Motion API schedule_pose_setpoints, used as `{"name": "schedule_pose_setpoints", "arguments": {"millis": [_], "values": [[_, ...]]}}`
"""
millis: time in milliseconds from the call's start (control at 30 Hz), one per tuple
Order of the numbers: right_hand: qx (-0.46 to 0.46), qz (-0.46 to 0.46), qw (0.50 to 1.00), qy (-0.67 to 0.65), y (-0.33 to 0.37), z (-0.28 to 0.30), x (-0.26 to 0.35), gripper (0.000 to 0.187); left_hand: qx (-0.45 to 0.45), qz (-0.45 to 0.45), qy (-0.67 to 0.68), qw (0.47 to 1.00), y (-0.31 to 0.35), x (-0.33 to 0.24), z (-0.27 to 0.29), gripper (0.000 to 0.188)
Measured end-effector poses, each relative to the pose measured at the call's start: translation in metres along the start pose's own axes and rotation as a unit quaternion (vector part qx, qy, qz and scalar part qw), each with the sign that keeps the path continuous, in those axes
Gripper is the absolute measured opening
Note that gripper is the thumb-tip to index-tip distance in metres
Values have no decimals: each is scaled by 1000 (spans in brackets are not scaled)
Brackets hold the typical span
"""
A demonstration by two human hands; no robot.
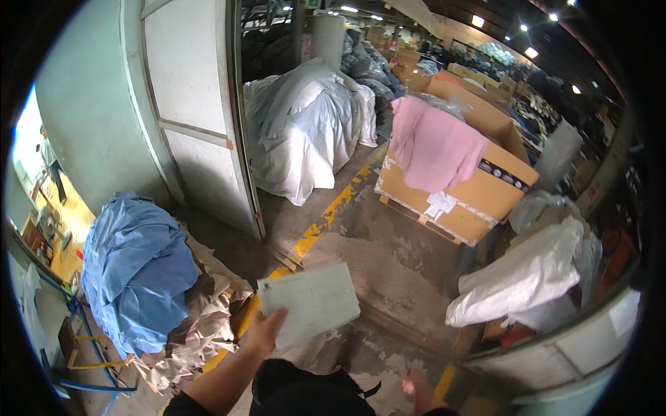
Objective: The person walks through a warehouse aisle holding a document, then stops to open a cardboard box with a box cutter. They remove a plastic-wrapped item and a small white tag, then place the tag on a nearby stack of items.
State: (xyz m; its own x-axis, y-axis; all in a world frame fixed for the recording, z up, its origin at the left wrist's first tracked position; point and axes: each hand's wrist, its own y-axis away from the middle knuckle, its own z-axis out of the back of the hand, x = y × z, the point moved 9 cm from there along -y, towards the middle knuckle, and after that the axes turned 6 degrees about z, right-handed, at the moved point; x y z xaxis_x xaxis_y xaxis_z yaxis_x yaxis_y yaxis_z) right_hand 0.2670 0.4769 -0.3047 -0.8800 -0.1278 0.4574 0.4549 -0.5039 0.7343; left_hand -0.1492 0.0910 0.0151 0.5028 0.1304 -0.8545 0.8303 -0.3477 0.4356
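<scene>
My left hand (266, 333) grips a flat, pale grey-green rectangular pad (311, 302) by its near left corner, with the thumb laid over the top face. It could be a notebook or a sheaf of paper; its exact kind does not show. The pad is held out in front of me above the worn concrete floor. Low at my right side hangs my right hand (416, 383), small and smeared by motion. Whether its fingers hold anything cannot be made out.
Blue cloth (139, 267) and crumpled brown paper (215, 312) lie heaped at left beside an open metal door (191, 90). A white-covered pile (309, 132) stands beyond. Ahead right, pink fabric (437, 142) drapes over a cardboard box (440, 201); white bags (517, 277) sit at right.
</scene>
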Motion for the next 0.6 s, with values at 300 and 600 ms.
{"name": "schedule_pose_setpoints", "arguments": {"millis": [300, 600], "values": [[-216, 245, 922, -208, -165, 241, 469, 29, -46, -84, 152, 984, -267, -134, -40, 35], [20, -139, 988, -68, -241, 107, 426, 27, -65, 3, 84, 994, -507, -246, -104, 30]]}}
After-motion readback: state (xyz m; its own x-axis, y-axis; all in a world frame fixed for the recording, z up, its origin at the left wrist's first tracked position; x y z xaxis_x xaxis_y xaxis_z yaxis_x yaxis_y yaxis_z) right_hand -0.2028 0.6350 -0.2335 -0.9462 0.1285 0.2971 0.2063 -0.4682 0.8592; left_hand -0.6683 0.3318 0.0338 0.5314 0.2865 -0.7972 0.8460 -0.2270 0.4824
